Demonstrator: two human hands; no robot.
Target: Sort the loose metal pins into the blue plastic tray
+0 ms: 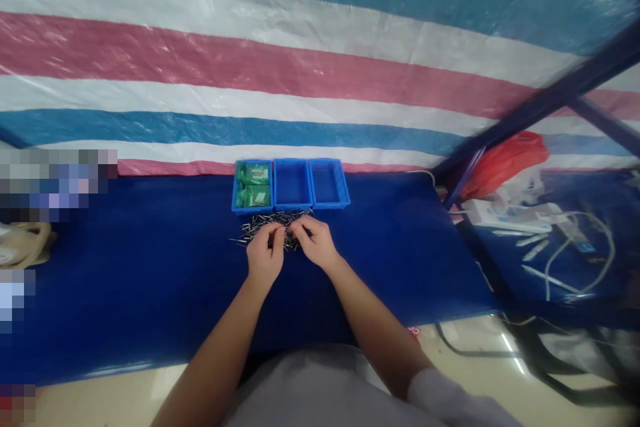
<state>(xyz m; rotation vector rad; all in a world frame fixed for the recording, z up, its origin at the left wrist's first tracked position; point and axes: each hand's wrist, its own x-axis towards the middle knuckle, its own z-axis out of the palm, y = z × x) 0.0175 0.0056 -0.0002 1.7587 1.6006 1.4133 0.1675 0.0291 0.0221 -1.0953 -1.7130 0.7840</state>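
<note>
Small dark and shiny metal pieces [255, 221] lie in a loose pile on the blue table, just in front of three blue bins. Over the left part of the pile is my left hand [267, 247], its thumb and fingers pinched together. My right hand [314, 239] is beside it at the pile's right part, fingertips also closed. Whatever the fingertips hold is too small to make out. Green packets [256, 175] lie in the left bin [234, 195]; the middle bin [293, 185] and right bin [330, 184] show bare bottoms.
A striped sheet [300, 73] hangs behind the blue table [150, 267]. At the left edge is a tan basket [43, 247]. To the right, past a dark metal frame [530, 107], are a red bag [505, 163], a white power strip [510, 215] and cables.
</note>
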